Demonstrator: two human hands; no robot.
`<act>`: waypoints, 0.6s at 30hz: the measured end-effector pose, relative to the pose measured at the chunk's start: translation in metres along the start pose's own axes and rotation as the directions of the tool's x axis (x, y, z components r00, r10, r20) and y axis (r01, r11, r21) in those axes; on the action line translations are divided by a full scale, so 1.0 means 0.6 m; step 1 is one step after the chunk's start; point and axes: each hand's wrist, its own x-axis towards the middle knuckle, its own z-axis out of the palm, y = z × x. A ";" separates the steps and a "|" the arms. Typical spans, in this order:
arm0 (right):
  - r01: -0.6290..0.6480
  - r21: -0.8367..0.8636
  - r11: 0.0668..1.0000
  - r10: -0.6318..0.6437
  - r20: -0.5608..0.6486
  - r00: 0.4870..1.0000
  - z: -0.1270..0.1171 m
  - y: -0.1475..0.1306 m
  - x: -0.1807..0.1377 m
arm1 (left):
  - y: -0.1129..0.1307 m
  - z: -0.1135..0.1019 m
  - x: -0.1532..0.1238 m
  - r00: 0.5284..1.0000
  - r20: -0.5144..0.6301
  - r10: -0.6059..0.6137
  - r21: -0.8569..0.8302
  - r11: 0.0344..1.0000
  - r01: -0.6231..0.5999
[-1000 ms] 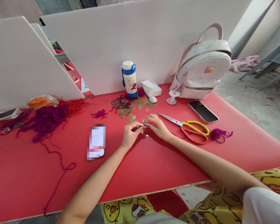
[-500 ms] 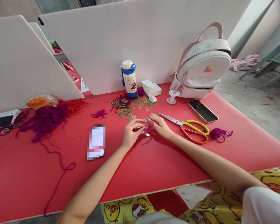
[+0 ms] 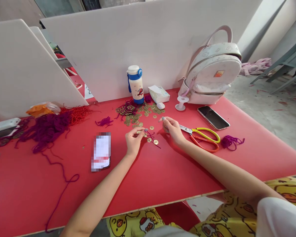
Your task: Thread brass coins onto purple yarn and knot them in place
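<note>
My left hand is closed in a pinch on a purple cord, close above the red tabletop. The cord's loose strands trail to the right of the fingertips, among several brass coins with holes. Off to the right, my right hand is raised a little with thumb and finger pressed together. What it holds, if anything, is too small to make out. Its fingers are near the blades of the scissors, which have one yellow and one orange handle.
Behind the hands lie a coin pile, a bottle, a tissue pack and a white spool. A backpack and dark phone are right. Leftward are another phone and purple yarn.
My hands have separated. The right moved up and right, away from the cord, and the left shifted slightly left. The purple loop between them is now loose strands by my left fingertips.
</note>
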 end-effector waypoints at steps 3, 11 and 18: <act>0.148 -0.224 0.963 -0.097 0.221 0.970 0.015 -0.004 -0.023 | -0.011 -0.004 0.006 0.990 -0.133 -0.043 0.007 0.999 0.045; 0.262 -0.613 0.745 -0.024 0.367 0.930 0.040 0.001 -0.053 | -0.009 0.000 0.004 0.996 -0.074 -0.059 -0.069 0.996 0.053; 0.208 -0.448 0.869 -0.014 0.398 0.917 0.038 0.008 -0.049 | 0.006 0.006 -0.003 0.999 0.029 0.018 -0.034 0.999 -0.017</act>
